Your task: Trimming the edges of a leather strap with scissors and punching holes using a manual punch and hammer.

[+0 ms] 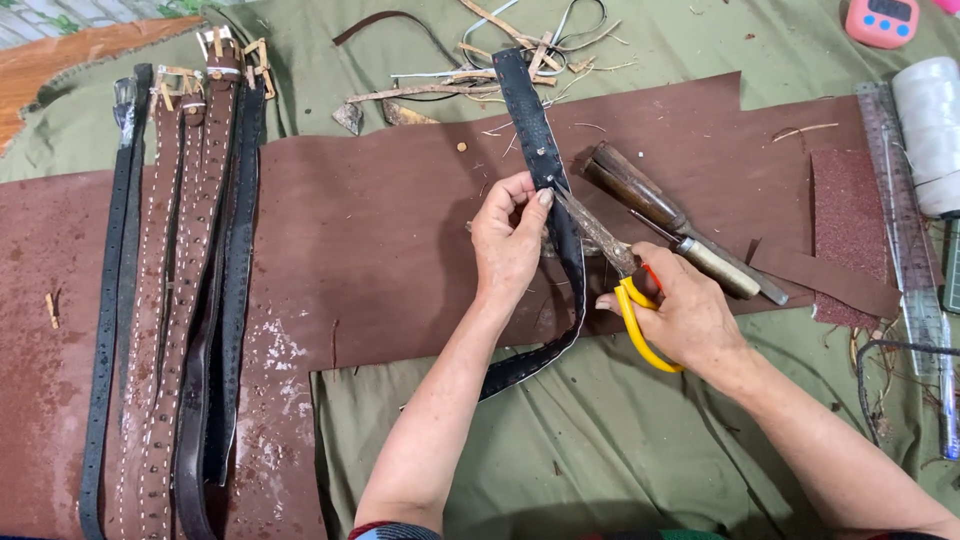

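My left hand (508,240) pinches a long black leather strap (533,120) with a stitched pale edge, thumb and fingers gripping it near its middle. The strap runs from the upper centre down past my wrist and curves toward the lower left. In my right hand (683,312) are scissors with yellow handles (632,312). Their worn blades (590,226) point up and left and meet the strap's edge just beside my left thumb. Both hands work over a large brown leather sheet (380,240).
Several finished brown and black belts (185,290) lie side by side at the left. Two wooden-handled tools (660,215) rest right of the strap. Sandpaper (848,230), a clear ruler (915,270), a white thread spool (930,130), a pink timer (882,20) and leather scraps (480,70) lie on green cloth (600,450).
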